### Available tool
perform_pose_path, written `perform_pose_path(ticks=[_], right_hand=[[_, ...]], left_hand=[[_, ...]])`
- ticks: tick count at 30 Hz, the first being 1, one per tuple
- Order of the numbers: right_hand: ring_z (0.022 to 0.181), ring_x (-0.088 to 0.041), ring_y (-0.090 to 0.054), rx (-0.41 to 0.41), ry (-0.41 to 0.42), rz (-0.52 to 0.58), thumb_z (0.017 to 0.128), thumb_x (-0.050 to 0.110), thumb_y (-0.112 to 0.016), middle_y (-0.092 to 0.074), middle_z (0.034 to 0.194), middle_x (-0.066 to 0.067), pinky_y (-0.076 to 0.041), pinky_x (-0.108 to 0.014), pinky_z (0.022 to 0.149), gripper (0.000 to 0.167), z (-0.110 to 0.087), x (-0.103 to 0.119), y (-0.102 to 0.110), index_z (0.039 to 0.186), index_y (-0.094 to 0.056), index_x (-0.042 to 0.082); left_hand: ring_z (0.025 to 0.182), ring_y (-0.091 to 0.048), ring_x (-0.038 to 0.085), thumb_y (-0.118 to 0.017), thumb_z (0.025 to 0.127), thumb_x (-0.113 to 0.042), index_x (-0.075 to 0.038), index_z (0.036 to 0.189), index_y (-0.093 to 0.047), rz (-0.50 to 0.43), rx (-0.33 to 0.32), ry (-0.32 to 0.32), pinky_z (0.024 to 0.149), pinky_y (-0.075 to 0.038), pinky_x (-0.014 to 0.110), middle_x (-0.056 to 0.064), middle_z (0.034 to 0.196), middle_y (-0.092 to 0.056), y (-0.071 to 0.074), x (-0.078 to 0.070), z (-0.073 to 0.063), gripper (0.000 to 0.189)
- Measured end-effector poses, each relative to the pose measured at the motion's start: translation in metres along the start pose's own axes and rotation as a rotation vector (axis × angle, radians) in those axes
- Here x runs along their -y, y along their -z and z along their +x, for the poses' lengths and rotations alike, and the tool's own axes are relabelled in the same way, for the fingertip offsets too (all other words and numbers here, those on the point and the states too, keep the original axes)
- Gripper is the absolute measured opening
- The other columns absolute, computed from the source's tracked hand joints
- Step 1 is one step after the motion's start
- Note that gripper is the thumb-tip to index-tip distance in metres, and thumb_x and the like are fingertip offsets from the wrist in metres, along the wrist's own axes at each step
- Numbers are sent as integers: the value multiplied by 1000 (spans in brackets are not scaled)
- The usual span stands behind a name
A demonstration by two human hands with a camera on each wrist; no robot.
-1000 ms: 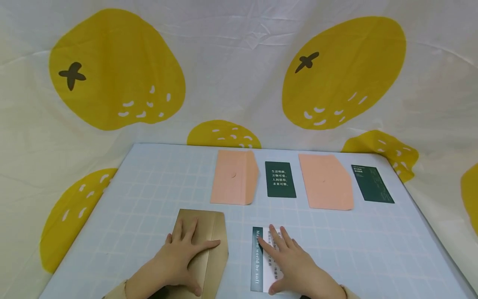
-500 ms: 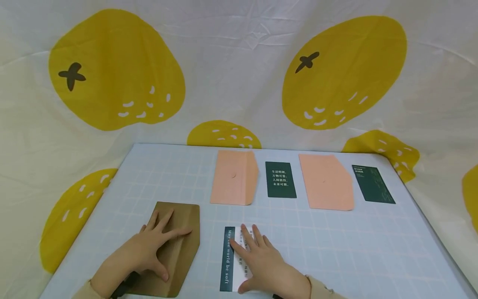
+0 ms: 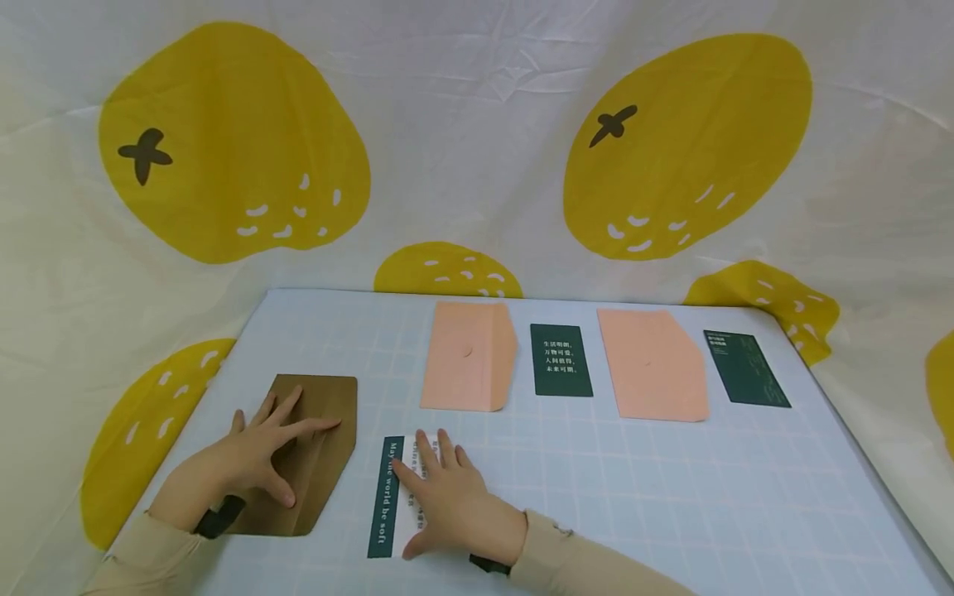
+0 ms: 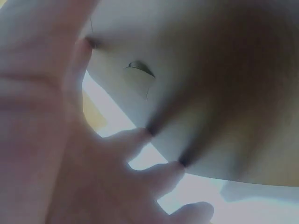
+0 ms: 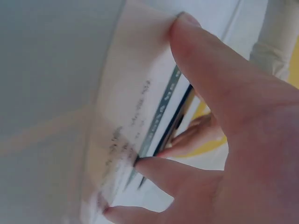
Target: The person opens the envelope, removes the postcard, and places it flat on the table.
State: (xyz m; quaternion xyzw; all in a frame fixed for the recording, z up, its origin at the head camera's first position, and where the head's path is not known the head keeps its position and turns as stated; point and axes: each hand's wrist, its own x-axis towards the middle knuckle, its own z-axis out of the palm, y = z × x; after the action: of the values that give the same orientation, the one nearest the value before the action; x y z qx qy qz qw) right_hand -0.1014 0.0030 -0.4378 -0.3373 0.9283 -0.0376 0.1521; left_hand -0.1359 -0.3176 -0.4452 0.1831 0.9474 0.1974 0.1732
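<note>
Spread across a brown kraft envelope (image 3: 324, 414) at the left of the table, my left hand (image 3: 249, 459) presses it flat with straight fingers. In the left wrist view the fingertips touch the envelope (image 4: 117, 84) near its small slotted closure. My right hand (image 3: 450, 505) lies with fingers splayed on a white card (image 3: 410, 488) that has a dark green strip (image 3: 383, 497) reading "May the world be soft". Part of the card is hidden under the palm. The right wrist view shows thumb and fingertips on the card's printed face (image 5: 126, 121).
Along the back lie a pink envelope (image 3: 462, 356), a dark green card (image 3: 561, 360) with white writing, a second pink envelope (image 3: 652, 364) and another green card (image 3: 745, 368). They rest on a pale blue grid tabletop (image 3: 633, 505). A fruit-print curtain (image 3: 462, 149) hangs behind.
Both hands have slid leftward together, carrying the brown envelope and the white card along the table. They also shifted slightly toward the back. The pink envelopes and green cards stay put.
</note>
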Motion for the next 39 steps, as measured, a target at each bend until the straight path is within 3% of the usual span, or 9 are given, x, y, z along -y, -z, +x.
perform_pose_path(ticks=[7,13,19,25,27,31,34,39], right_hand=[[146,-42,-23,-47,-21,6,68,68,-79,-22,162,-14,-33,-49,111,105,39,11,3,155,-35,30],[147,-40,-21,-41,-67,29,71,66,-78,-20,162,-16,-30,-47,114,102,64,15,11,155,-35,28],[148,-34,-21,-22,-78,27,73,64,-77,-21,162,-14,-27,-45,116,99,74,18,14,155,-36,27],[148,-34,-22,-24,-31,14,77,62,-75,-22,162,-14,-30,-42,114,93,75,24,13,154,-38,26],[148,-34,-21,-23,-21,21,78,61,-75,-20,163,-13,-31,-42,114,92,75,26,12,154,-37,26],[149,-34,-19,-21,-17,41,79,58,-75,-19,163,-14,-29,-41,115,90,80,30,13,154,-37,25],[149,-34,-18,-14,-22,46,80,57,-74,-17,163,-15,-27,-40,116,90,85,31,15,155,-36,24],[149,-35,-17,-7,-30,37,81,58,-72,-17,163,-16,-26,-39,116,89,98,29,19,155,-35,24]], left_hand=[[130,0,74,-90,59,-38,-37,149,-42,15,9,12,88,-4,88,34,158,-2,24,36,16,102],[130,-6,74,-91,61,-30,-30,150,-43,44,37,20,90,-8,87,38,155,-6,35,34,26,101],[134,0,69,-94,61,-29,-25,152,-39,-29,68,37,91,-5,86,36,157,-2,24,14,10,106],[136,17,63,-95,49,-47,-35,156,-26,-108,39,81,87,7,87,30,160,10,-1,1,-17,128],[137,16,63,-93,49,-51,-38,156,-27,-93,7,74,87,6,87,28,161,9,-8,2,-22,127],[139,9,62,-89,59,-54,-36,155,-30,-41,-72,46,88,0,88,25,162,4,-13,11,-25,114],[139,8,63,-85,65,-55,-35,155,-30,-43,-100,32,88,0,88,27,162,3,-11,20,-24,107],[138,9,64,-83,68,-56,-34,155,-33,-61,-107,20,90,4,87,28,162,3,-1,30,-16,103]])
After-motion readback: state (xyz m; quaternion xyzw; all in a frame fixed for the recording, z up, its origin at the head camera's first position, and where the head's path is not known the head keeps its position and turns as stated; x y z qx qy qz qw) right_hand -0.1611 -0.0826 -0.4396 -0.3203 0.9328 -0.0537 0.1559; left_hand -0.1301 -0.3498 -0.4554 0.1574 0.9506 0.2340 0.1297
